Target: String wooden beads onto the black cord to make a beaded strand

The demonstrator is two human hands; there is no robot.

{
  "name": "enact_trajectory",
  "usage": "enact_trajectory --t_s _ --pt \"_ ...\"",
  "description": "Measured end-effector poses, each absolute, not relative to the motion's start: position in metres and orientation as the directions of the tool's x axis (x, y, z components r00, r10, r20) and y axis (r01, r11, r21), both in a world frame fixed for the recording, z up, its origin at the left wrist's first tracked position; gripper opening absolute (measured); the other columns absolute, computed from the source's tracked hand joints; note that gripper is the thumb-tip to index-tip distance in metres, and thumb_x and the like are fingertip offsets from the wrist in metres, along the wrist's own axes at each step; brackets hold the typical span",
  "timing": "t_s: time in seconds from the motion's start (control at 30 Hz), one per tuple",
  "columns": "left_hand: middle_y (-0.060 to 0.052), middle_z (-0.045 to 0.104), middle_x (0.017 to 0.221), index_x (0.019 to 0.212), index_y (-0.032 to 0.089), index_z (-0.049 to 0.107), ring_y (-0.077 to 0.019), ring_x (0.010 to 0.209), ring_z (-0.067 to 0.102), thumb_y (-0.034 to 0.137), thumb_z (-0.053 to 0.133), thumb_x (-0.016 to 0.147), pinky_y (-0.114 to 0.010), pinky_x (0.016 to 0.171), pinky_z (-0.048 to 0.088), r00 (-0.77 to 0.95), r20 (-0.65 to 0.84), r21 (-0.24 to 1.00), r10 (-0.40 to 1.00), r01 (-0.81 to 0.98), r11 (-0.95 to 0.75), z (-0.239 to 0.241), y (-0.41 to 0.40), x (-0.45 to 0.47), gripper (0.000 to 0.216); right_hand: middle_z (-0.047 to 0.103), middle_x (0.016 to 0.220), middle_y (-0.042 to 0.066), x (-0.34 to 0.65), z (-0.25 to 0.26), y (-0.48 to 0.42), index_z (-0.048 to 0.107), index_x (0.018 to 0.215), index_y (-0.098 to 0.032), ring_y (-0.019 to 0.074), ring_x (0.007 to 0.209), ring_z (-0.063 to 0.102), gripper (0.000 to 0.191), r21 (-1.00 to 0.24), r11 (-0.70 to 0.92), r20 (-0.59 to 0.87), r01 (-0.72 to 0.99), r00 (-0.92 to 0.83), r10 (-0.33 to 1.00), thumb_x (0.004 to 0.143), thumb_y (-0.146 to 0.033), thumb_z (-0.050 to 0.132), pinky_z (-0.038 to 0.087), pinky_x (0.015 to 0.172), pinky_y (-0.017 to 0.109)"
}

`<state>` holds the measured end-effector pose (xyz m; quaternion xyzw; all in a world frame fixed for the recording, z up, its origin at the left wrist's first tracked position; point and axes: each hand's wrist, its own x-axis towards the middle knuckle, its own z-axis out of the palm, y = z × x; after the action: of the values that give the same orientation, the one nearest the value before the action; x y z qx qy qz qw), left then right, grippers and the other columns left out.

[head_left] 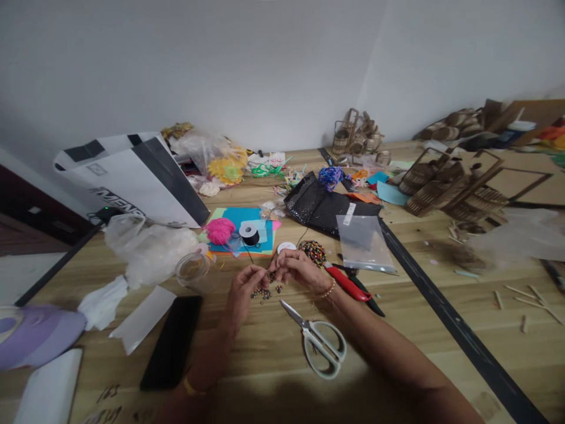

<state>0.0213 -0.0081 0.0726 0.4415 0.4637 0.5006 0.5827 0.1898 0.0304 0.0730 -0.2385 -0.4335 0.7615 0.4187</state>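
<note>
My left hand (243, 287) and my right hand (296, 266) meet over the wooden table (424, 330), fingertips pinched close together on a thin dark thread and small beads. Loose beads (263, 292) lie scattered under my hands. A heap of multicoloured beads (313, 251) sits just beyond my right hand. The thread leads back toward a black spool (249, 233) on blue paper (241, 217). White-handled scissors (318, 339) lie open just in front of my right wrist.
A black phone (172, 340) lies at left front, a clear jar (193, 270) and crumpled plastic bag (148, 247) beside it. Pink yarn (219, 230), a red-handled tool (349, 285), a zip bag (362, 242), a black pouch (320, 203) and wooden baskets (445, 182) sit farther back.
</note>
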Motion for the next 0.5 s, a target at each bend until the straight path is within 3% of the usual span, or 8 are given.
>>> enact_trajectory --t_s 0.1,0.23,0.5 --pt "0.001 0.059 0.059 0.066 0.015 0.062 -0.0109 0.057 0.053 0.033 0.066 0.073 -0.023 0.059 0.042 0.076 -0.067 0.988 0.995 -0.132 0.076 0.077 -0.010 0.022 0.020 0.060 0.063 -0.001 0.189 0.074 0.030 0.056 0.073 -0.014 0.0070 0.049 0.055 0.020 -0.869 -0.254 0.007 -0.424 -0.524 0.852 0.070 -0.028 0.070 0.044 0.041 0.015" --pt "0.001 0.059 0.058 0.064 0.015 0.062 -0.0116 0.058 0.053 0.031 0.065 0.073 -0.024 0.061 0.042 0.068 -0.032 0.999 0.997 -0.040 0.035 0.084 -0.012 0.024 0.018 0.053 0.056 -0.007 0.188 0.076 0.027 0.059 0.081 -0.014 0.0044 0.044 0.046 0.021 -0.956 -0.133 0.026 -0.262 -0.528 0.849 0.067 -0.021 0.072 0.042 0.042 0.014" --pt "0.003 0.055 0.055 0.063 0.016 0.063 -0.0114 0.057 0.049 0.028 0.067 0.070 -0.023 0.058 0.038 0.033 -0.024 0.999 0.999 0.045 0.023 0.089 -0.013 0.024 0.014 0.053 0.058 -0.005 0.190 0.075 0.024 0.062 0.084 -0.011 0.0040 0.046 0.042 0.019 -0.996 -0.012 0.043 -0.085 -0.608 0.793 0.076 -0.027 0.067 0.037 0.045 0.015"
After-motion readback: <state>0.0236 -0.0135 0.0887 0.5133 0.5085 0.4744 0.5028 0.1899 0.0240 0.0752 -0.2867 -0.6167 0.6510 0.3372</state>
